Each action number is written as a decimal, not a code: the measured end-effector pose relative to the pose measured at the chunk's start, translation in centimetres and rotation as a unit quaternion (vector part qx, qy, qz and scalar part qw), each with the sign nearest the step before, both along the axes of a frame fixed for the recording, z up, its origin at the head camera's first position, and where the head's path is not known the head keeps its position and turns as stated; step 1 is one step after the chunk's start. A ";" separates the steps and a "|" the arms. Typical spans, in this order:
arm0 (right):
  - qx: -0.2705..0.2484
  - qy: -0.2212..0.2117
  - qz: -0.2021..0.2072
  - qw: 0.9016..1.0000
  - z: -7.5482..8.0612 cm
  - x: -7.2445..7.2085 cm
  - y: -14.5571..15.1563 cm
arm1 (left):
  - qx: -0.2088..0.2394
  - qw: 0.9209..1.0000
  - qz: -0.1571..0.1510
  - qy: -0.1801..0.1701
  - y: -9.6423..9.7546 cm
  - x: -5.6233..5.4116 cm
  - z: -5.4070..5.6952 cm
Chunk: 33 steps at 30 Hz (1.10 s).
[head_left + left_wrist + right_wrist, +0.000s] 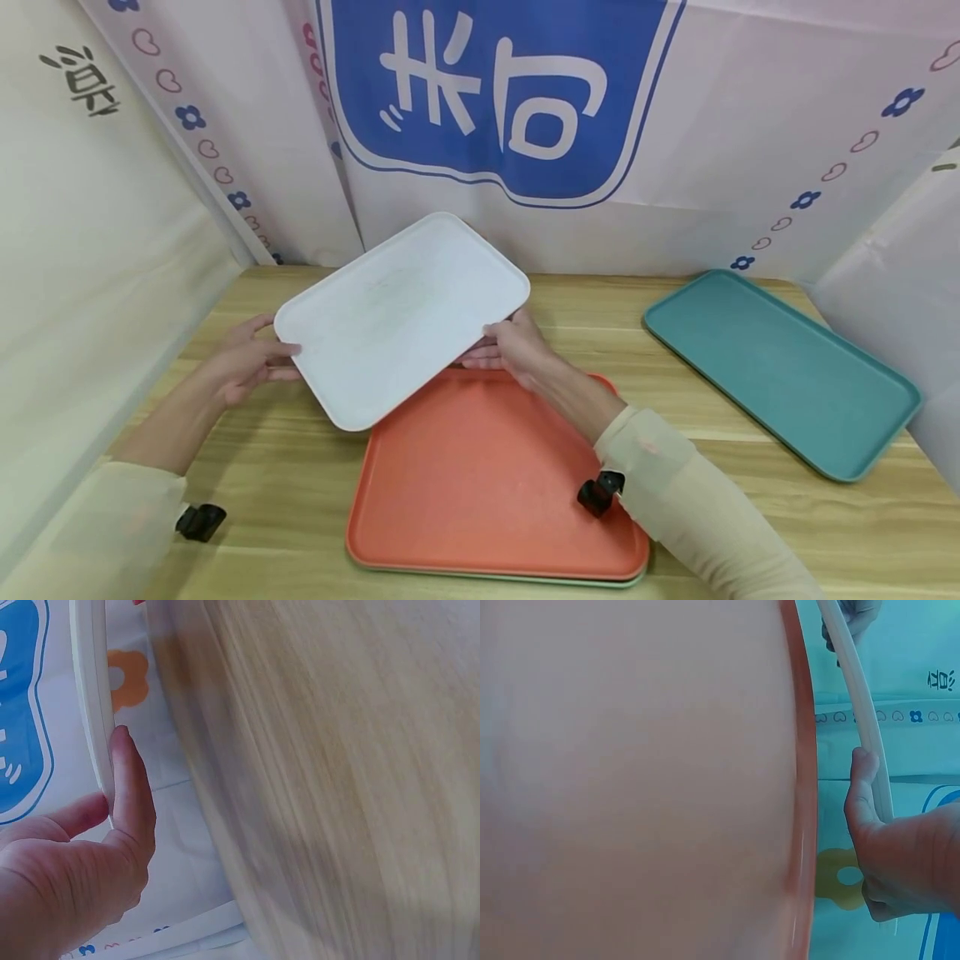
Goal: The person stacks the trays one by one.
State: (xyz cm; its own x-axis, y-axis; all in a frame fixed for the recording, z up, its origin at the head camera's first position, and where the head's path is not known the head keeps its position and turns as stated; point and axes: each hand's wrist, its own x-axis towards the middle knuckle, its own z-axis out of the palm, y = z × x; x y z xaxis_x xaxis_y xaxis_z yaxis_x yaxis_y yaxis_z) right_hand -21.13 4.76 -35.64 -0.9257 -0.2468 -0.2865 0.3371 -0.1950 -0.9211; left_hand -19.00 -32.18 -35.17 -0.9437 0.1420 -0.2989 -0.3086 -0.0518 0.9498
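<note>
White tray: held up in the air with its face tilted toward the head view, the white tray (pixel 405 308) is placed beyond the far edge of the coral stack and overlaps it in that view; a faint greyish smudge can be seen near its middle.
Handling: it is judged to be light, stiff moulded plastic, not easily broken; the smooth face could slip, so it is best taken by the thin raised rim, at two well-spaced places.
Left grip: the left grip (pixel 247 360) is closed on the tray's left edge, with the thumb laid over the rim and the fingers spread beneath; only the tray's thickness is left between.
Right grip: by the right grip (pixel 516 346) the near right edge is pinched, thumb at the rim, fingers tucked below and partly hidden.
Coral tray: the coral tray (pixel 487 475) is laid flat, and a pale green tray (pixel 592 582) is shown under it only as a rim.
Teal tray: the teal tray (pixel 783 375) is set apart at the right, lying at a slant on the wood-grain table (pixel 285 500).
Writing: large white characters are printed on the blue panel (pixel 480 150) of the backdrop, and a dark character (pixel 82 79) on the left cloth; neither can be read with certainty. No brand or label can be seen on the trays.
</note>
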 end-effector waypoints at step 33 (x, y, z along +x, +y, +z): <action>0.213 0.052 -0.067 0.973 0.2 -4.1 4.0 | -0.107 0.993 -0.053 0.010 -0.6 0.9 0.7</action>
